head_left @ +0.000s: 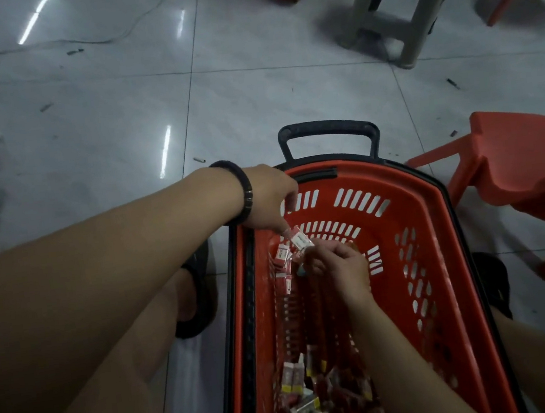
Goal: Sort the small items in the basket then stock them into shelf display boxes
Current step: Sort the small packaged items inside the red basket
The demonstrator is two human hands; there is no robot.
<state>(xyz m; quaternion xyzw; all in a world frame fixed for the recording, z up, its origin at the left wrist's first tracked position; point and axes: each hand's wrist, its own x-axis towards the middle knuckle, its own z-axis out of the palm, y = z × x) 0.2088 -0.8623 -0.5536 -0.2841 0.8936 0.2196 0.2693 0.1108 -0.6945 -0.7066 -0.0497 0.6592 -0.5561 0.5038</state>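
Left hand (270,199): fingers (282,229) pinched white packet (301,239) in basket (437,217).
Right hand (338,267): curled, hold unclear.
Around: red chair (534,167), grey stool (401,8).

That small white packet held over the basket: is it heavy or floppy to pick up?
Probably light: the left hand pinches the small white packet with just fingertips. It looks boxy, so likely stiff and unlikely to roll. Similar packets lie heaped in the red basket, so they probably slide when pushed.
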